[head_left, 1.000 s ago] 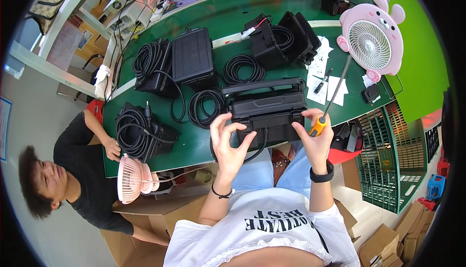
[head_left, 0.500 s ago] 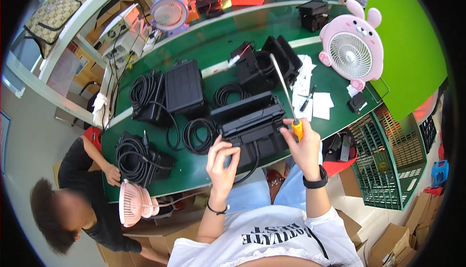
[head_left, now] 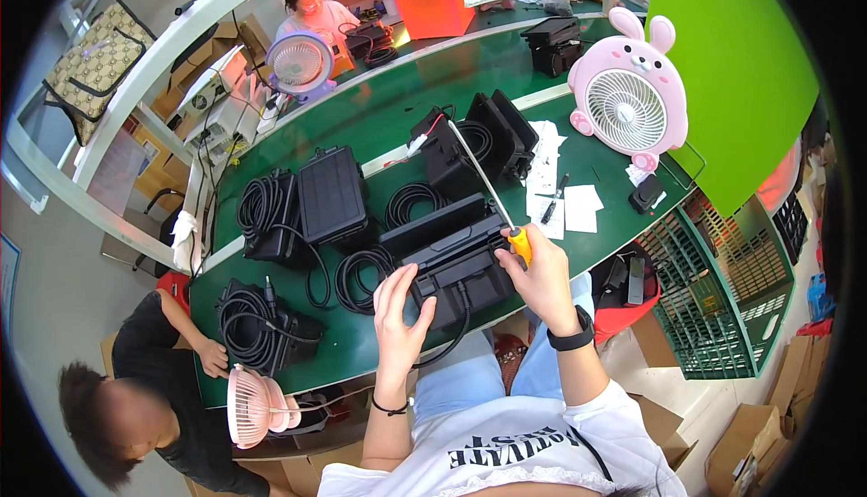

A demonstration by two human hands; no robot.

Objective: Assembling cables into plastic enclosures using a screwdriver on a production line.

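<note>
A black plastic box [head_left: 471, 295] with its lid raised stands at the table's near edge in front of me. From its front face a black cable [head_left: 464, 316] curves down toward my lap. At the box's left front corner is my left hand [head_left: 397, 316], fingers stretched and thumb apart, with nothing in it; whether it touches the box I cannot tell. My right hand [head_left: 544, 280] is closed round the yellow handle of a screwdriver [head_left: 519, 242], beside the box's right end. The long metal shaft slants up and left above the box, its tip near another open black box [head_left: 452, 161].
More black boxes with coiled cables [head_left: 257, 325] stand to the left, beside a co-worker's hand [head_left: 212, 358]. A pink rabbit-shaped fan [head_left: 626, 109], papers [head_left: 583, 208] and a pen [head_left: 555, 199] lie right. Green crates [head_left: 713, 289] stand beyond the table's right edge.
My left hand's fingers have straightened and spread from their bent grip at the box's corner. The screwdriver stays in my right hand. The whole view has shifted slightly.
</note>
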